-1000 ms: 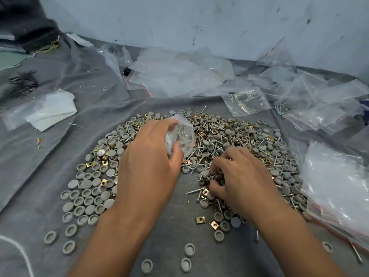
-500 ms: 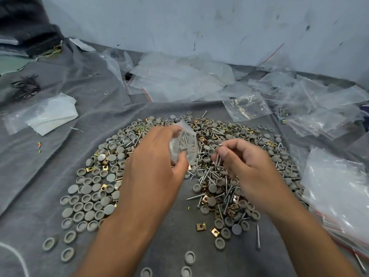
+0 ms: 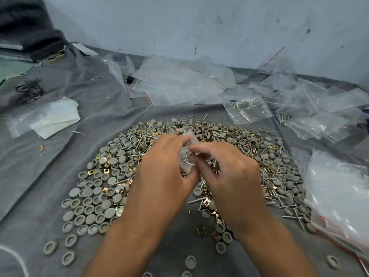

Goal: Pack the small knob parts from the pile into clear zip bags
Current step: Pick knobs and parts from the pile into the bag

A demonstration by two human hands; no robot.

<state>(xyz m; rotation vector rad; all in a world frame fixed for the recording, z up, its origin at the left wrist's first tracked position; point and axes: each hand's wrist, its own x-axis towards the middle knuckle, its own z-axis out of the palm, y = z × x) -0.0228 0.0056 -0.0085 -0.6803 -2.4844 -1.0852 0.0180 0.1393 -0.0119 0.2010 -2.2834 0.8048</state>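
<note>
Left hand (image 3: 159,176) grips a small clear zip bag (image 3: 186,156), thumb and fingers (image 3: 175,139) curled round its left side. Right hand (image 3: 229,172) meets it from the right, fingers (image 3: 196,147) pinching the bag's upper edge; whether they also hold a part cannot be told. Bag sits between both sets of fingers, holding a few screws. The pile (image 3: 111,176) of grey knobs, brass clips and screws lies directly below and around the fingers on the grey cloth (image 3: 50,176). Spare bags (image 3: 179,84) lie beyond the fingers.
</note>
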